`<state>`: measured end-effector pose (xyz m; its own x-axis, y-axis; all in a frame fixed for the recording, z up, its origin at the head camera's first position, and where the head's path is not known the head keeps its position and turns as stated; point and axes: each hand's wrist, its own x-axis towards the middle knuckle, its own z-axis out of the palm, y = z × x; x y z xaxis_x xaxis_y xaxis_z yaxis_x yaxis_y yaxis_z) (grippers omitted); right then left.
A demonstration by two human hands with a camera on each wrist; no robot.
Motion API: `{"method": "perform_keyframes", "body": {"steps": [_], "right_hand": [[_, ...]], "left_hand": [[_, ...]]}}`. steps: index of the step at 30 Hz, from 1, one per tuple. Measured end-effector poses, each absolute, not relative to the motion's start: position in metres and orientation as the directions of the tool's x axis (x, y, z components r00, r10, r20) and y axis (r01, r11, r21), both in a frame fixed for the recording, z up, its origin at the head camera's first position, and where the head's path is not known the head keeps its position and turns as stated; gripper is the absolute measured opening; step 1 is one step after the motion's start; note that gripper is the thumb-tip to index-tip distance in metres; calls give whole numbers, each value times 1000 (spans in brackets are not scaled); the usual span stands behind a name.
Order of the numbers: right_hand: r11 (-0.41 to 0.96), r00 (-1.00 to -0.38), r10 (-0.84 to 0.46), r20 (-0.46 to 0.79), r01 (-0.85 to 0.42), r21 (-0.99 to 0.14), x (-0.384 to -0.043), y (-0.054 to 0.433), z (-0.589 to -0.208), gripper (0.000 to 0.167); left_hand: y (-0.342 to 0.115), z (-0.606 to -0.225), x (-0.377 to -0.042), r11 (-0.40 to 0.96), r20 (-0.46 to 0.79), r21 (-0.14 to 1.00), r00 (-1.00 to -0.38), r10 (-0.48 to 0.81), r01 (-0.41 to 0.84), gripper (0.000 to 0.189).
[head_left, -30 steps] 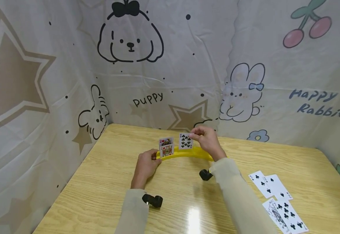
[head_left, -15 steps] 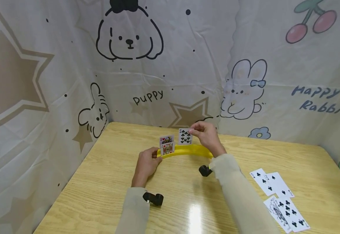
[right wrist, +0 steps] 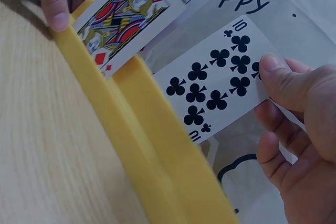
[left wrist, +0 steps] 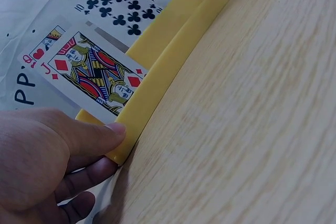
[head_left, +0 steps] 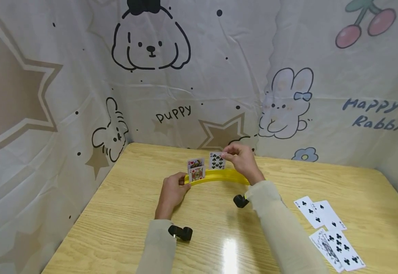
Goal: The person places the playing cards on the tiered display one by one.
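A curved yellow card holder [head_left: 224, 176] rests on the table. My left hand [head_left: 172, 192] pinches its left end, thumb in front and fingers behind, as the left wrist view shows. Near that end a jack of diamonds [left wrist: 97, 69] stands in the front slot, partly covering a queen of hearts [head_left: 195, 163] behind it. Between thumb and fingers, my right hand [head_left: 243, 163] pinches a ten of clubs [right wrist: 210, 82] by its right edge. That card is upright, faces me, and has its lower edge right at the holder's rear slot, right of the other two cards.
On the table's right side lie several face-up cards, overlapping: a three of clubs [head_left: 307, 210], a two of spades [head_left: 330, 217], a seven of clubs [head_left: 345, 251] and a card with a grey figure [head_left: 324, 245]. Behind the table [head_left: 123, 213] hangs a printed cloth [head_left: 199, 76].
The head view has tipped slightly down. My right hand lifts the ten of clubs a little, then lowers it slightly at the holder's slot. My left hand keeps its grip on the end.
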<state>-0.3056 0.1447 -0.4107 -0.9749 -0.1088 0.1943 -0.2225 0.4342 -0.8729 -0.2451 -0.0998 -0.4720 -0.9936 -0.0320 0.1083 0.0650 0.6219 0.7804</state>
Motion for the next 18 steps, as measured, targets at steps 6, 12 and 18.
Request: {"method": "perform_keyframes", "body": {"steps": [6,12,18], "right_hand": [[439,-979,-113,170,-202,-876,-304,144,-414,5],[443,-982,-107,153,-185,-877,-304,144,-414,6],[457,-982,-117,148,-185,-870,-302,146,-413,10]], "left_hand": [[-101,-472,-246,618,113,783,-993,-32,69,34],[-102,-471,-246,613,114,786,-993,-22,76,35],[-101,-471,-245,610,105,789,-994,-22,70,35]]}}
